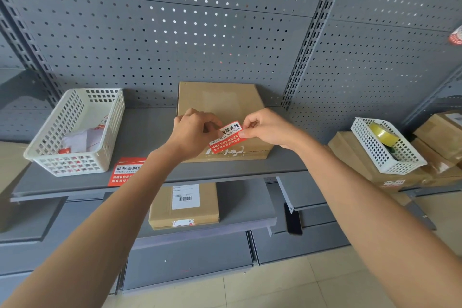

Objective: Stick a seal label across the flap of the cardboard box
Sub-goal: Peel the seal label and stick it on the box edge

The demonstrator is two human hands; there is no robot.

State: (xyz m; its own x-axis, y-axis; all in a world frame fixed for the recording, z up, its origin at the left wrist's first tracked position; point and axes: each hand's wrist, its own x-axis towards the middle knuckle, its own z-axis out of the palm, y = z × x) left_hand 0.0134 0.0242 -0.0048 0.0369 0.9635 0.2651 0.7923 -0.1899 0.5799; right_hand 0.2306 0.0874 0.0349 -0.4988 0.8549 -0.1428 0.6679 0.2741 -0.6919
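Note:
A flat brown cardboard box (220, 101) lies on the grey shelf (147, 132), its front flap edge showing torn white label scraps. Over the box's near edge I hold a red-and-white seal label (226, 137) with Chinese print, tilted, between both hands. My left hand (192, 132) pinches the label's left end. My right hand (265, 127) pinches its right end with thumb and forefinger. I cannot tell whether the label touches the box.
A white basket (75, 132) with label sheets stands left; another red label sheet (125, 170) lies on the shelf before it. A white basket (390, 150) with a tape roll sits on boxes at right. A second box (185, 205) lies on the lower shelf.

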